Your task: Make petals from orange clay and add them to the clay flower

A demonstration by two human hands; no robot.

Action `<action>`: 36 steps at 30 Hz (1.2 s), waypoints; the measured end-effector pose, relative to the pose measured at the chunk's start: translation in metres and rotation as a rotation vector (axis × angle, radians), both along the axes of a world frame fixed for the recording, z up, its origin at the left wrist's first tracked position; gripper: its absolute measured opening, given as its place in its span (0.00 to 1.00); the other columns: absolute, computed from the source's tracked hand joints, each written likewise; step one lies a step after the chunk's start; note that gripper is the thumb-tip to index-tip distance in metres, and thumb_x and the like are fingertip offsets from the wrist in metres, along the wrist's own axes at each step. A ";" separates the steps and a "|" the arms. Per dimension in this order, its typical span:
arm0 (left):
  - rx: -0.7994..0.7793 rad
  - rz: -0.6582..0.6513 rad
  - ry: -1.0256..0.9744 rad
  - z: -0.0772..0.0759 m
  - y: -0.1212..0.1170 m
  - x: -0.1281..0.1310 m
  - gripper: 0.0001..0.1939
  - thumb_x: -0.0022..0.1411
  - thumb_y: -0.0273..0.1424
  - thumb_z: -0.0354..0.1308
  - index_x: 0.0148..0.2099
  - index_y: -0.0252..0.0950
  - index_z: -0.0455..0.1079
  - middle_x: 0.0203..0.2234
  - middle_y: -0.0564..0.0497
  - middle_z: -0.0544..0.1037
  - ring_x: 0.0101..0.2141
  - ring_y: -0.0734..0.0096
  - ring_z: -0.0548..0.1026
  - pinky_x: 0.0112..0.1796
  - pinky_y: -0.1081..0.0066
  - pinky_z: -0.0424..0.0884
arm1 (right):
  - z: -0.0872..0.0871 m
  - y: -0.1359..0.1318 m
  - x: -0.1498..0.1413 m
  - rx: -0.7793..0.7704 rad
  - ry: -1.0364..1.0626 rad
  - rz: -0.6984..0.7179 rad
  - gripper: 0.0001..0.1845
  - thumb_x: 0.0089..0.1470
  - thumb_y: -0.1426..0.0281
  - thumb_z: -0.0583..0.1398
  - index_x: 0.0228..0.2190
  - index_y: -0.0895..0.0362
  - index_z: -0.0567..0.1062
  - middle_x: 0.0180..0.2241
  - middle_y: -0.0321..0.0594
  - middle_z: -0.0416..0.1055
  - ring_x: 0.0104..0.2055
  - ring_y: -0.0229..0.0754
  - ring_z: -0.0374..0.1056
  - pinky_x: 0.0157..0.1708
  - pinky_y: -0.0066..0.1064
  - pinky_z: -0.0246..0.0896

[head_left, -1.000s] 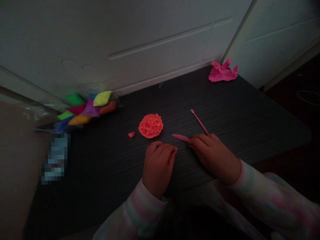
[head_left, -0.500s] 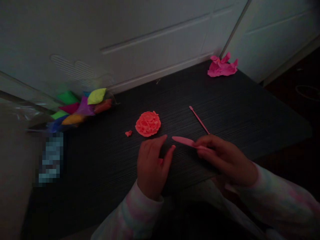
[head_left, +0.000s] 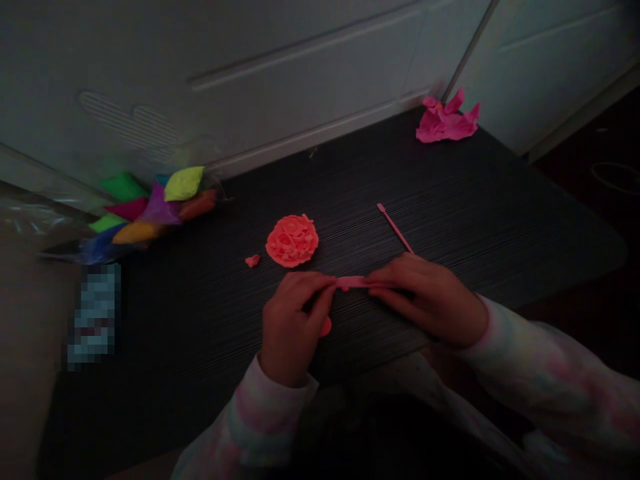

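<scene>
The left hand (head_left: pixel 293 327) pinches the pink knife (head_left: pixel 353 282) by its tip, the right hand (head_left: pixel 427 300) its handle; beyond the left, a ruffled clay disc (head_left: pixel 293 242) sits shaped, a scrap (head_left: pixel 253 261) unattached.

You have 1 left hand (head_left: pixel 290 327), 1 right hand (head_left: pixel 425 300) | 1 knife (head_left: pixel 351 282) | 1 stick (head_left: pixel 396 229) | 1 flower (head_left: pixel 292 241) | 3 orange bits (head_left: pixel 253 261) you can see | 1 pink lump (head_left: pixel 447 125) | 1 bag (head_left: pixel 221 193) | 9 packs (head_left: pixel 184 183) you can see | 1 table (head_left: pixel 460 193)
</scene>
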State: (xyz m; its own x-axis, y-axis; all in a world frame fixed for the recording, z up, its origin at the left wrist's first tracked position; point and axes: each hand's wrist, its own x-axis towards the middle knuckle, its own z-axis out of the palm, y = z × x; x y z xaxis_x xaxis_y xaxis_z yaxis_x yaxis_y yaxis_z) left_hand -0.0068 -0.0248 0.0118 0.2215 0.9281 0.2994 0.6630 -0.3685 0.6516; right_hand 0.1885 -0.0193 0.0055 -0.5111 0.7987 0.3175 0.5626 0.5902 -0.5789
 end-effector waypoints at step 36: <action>0.076 -0.062 0.172 -0.008 -0.004 -0.003 0.08 0.55 0.25 0.54 0.37 0.35 0.71 0.29 0.49 0.73 0.33 0.69 0.68 0.35 0.66 0.67 | -0.011 -0.002 -0.002 0.067 -0.220 0.029 0.15 0.55 0.75 0.50 0.44 0.54 0.69 0.34 0.42 0.69 0.35 0.40 0.61 0.35 0.34 0.58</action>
